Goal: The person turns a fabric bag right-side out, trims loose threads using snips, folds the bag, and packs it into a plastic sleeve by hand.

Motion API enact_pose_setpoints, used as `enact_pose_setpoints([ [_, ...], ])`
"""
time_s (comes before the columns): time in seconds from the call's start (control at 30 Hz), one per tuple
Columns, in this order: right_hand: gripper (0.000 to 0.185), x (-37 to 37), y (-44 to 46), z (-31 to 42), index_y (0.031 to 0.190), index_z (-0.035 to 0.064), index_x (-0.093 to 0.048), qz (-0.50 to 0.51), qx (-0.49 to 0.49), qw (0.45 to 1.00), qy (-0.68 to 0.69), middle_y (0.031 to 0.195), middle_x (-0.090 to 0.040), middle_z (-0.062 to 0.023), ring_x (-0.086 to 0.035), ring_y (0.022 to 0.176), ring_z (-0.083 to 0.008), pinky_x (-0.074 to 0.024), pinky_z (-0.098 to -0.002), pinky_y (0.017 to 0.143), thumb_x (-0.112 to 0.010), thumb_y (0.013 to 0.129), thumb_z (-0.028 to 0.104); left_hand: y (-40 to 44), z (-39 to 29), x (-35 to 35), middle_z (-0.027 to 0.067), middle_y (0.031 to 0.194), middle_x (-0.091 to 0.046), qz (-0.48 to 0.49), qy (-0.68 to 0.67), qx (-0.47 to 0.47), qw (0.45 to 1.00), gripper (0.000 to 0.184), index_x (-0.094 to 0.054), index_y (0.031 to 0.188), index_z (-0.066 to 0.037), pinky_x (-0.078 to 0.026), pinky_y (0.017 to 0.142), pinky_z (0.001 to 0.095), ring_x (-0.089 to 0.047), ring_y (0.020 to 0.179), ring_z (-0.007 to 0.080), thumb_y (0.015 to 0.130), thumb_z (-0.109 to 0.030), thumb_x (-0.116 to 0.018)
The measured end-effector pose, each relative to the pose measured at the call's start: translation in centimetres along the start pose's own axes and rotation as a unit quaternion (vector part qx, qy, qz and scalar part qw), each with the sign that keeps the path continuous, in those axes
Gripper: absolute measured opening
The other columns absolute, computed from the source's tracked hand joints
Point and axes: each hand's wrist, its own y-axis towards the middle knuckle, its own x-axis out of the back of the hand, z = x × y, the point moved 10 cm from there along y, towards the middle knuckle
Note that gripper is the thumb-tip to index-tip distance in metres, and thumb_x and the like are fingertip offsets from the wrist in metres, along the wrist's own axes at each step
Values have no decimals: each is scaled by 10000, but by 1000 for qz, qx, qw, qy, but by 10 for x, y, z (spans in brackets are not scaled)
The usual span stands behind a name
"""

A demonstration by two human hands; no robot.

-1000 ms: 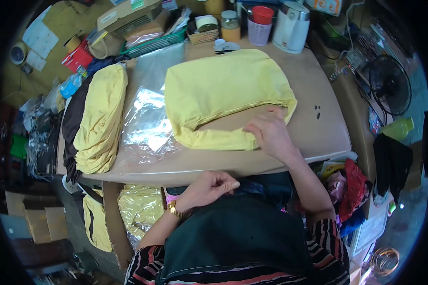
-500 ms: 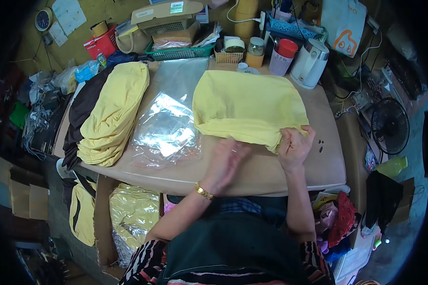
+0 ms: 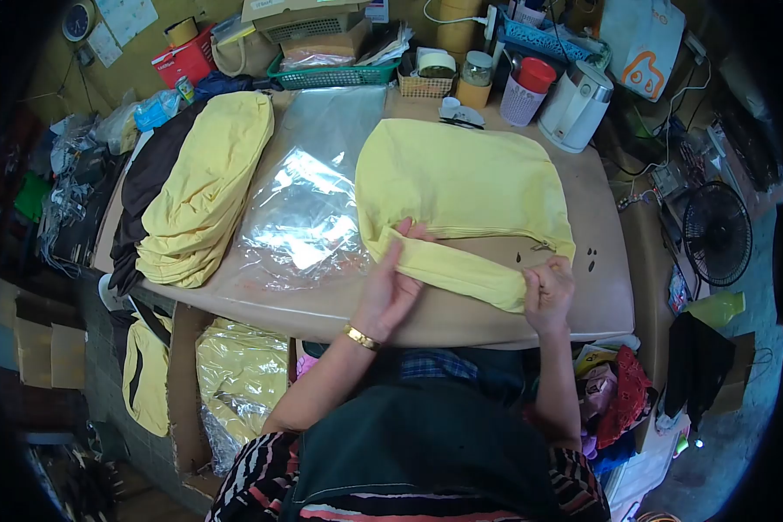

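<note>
A yellow cloth bag (image 3: 465,178) lies flat on the padded table, with a wide yellow strap (image 3: 465,270) drawn out along its near side. My right hand (image 3: 550,294) is closed in a fist around the strap's right end. At the other end, my left hand (image 3: 393,283) has its fingers stretched out and touches the strap near the bag's left corner; part of the fingers is hidden by the cloth. Between strap and bag a gap shows the tabletop. Left of the bag lie clear plastic bags (image 3: 309,209).
A stack of folded yellow cloth bags (image 3: 209,183) with dark cloth beside it lies at the table's left. Along the back stand a white kettle (image 3: 576,109), a red-lidded cup (image 3: 531,87) and a green basket (image 3: 335,78). A carton with plastic-wrapped yellow goods (image 3: 242,374) stands below.
The strap has come away from the bag's near edge toward me, opening a gap. My right hand moved slightly down and right; my left hand moved left and up to the strap.
</note>
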Motion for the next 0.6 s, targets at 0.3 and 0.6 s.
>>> enact_pose_setpoints([
  [0.3, 68, 17, -19, -16, 822, 71, -629, 22, -80, 979, -187, 711, -596, -47, -575, 680, -226, -392, -414, 884, -688, 818, 102, -3, -12, -20, 154, 1373, -492, 31, 171, -27, 984, 464, -350, 1407, 2, -419, 1078, 372, -490, 1267, 243, 994, -152, -496],
  [0.6, 217, -41, 57, 93, 949, 98, -652, 46, 31, 996, -72, 889, -604, -39, -582, 871, -214, -338, -450, 982, -740, 758, 152, -12, 18, -28, 94, 1335, -516, 68, 236, -23, 969, 497, -320, 1445, -26, -445, 999, 313, -523, 1197, 177, 1006, -185, -489],
])
